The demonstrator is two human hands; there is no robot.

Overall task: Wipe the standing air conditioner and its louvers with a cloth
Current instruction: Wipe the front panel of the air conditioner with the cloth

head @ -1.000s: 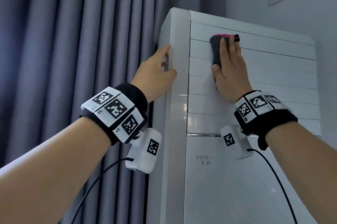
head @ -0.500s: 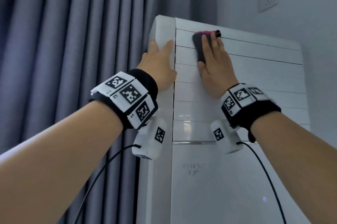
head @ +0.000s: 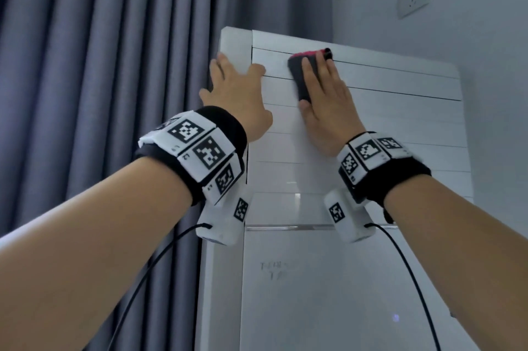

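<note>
Cloth [head: 300,76], dark with a pink edge, sits flat on the air conditioner's [head: 328,279] top louvers [head: 400,84], right hand [head: 323,105] pressing it with straight fingers. Left hand [head: 237,96], fingers spread, braces the unit's upper left corner, curtain [head: 100,79] behind.

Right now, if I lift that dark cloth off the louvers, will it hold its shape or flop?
The cloth would probably flop: it lies flat under the right hand against the louvers. It looks thin, so likely light. A pink edge shows at its top, suggesting soft, folded fabric.
</note>
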